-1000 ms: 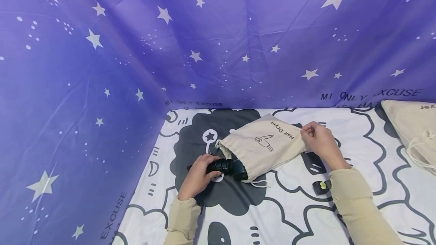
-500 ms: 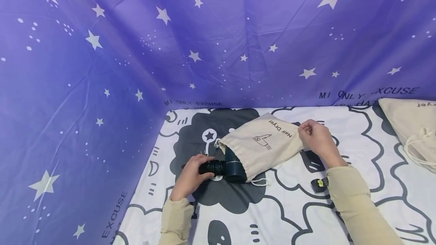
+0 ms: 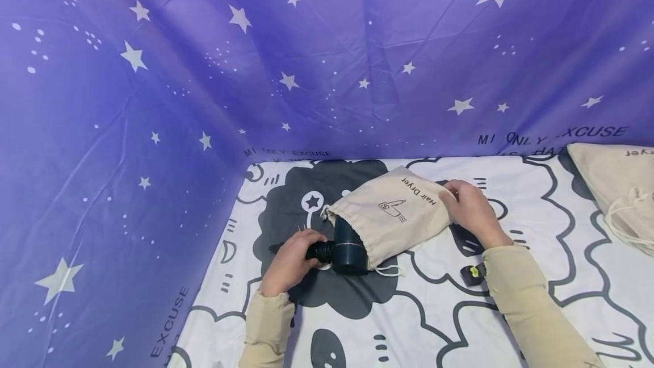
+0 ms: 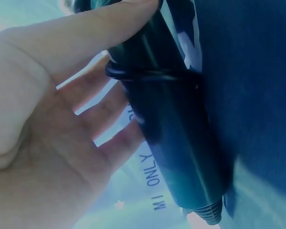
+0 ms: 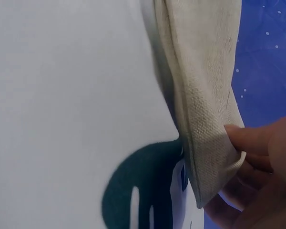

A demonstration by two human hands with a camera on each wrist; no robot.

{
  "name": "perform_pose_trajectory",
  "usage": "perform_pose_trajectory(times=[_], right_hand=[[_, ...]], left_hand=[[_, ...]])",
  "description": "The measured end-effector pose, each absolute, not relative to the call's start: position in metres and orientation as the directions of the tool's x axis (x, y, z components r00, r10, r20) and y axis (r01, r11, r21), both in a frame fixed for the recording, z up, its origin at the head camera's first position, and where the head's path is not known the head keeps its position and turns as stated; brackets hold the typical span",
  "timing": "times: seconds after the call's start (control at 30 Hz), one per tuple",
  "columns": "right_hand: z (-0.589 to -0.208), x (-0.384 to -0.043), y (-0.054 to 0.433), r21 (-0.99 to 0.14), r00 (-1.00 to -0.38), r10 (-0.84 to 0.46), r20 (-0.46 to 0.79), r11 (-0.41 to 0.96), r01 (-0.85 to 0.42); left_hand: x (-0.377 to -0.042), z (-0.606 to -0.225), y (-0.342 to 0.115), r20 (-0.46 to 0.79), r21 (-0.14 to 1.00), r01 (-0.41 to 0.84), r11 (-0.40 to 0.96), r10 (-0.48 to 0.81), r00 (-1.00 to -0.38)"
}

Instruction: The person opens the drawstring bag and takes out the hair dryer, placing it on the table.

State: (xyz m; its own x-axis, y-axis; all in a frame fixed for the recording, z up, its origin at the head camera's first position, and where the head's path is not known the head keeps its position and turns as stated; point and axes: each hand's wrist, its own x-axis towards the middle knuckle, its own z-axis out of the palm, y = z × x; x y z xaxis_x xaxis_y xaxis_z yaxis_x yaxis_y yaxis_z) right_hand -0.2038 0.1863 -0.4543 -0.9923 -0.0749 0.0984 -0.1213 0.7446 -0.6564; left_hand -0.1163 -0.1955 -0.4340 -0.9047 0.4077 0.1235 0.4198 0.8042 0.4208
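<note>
In the head view a dark green hair dryer (image 3: 349, 251) lies partly inside a cream drawstring bag (image 3: 390, 214) printed "Hair Dryer". Its barrel sticks out of the bag's mouth; the rest is hidden in the cloth. My left hand (image 3: 293, 260) grips the handle, which has black cord around it. The left wrist view shows that handle (image 4: 167, 133) close up, with the thumb and fingers of my left hand (image 4: 62, 90) around its upper part. At the bag's far right end, my right hand (image 3: 470, 209) pinches a bottom corner of the cloth (image 5: 207, 143).
A second cream drawstring bag (image 3: 618, 192) lies at the right edge of the head view. The table is covered by a white cartoon-sheep cloth (image 3: 439, 288). Purple star-printed curtains (image 3: 332, 61) stand at the back and left.
The hair dryer has come further out of the bag, with more of its barrel showing. My left hand first shifted left with the handle. My right hand stays at the bag's corner.
</note>
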Motion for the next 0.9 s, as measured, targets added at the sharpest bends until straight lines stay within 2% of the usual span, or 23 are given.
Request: perform_pose_trajectory(times=[0.37, 0.63, 0.9], right_hand=[[-0.446, -0.200, 0.190, -0.673, -0.995, -0.003, 0.098, 0.736, -0.069], [-0.446, -0.197, 0.195, -0.667, -0.998, -0.025, 0.053, 0.743, -0.054], [-0.444, -0.194, 0.202, -0.674, -0.985, 0.038, 0.169, 0.733, -0.087]], left_hand=[[-0.110, -0.432, -0.208, 0.075, 0.416, 0.346, 0.841, 0.348, -0.935], [-0.105, -0.430, -0.212, 0.099, 0.420, 0.351, 0.837, 0.343, -0.934], [-0.103, -0.430, -0.219, 0.099, 0.425, 0.334, 0.841, 0.323, -0.941]])
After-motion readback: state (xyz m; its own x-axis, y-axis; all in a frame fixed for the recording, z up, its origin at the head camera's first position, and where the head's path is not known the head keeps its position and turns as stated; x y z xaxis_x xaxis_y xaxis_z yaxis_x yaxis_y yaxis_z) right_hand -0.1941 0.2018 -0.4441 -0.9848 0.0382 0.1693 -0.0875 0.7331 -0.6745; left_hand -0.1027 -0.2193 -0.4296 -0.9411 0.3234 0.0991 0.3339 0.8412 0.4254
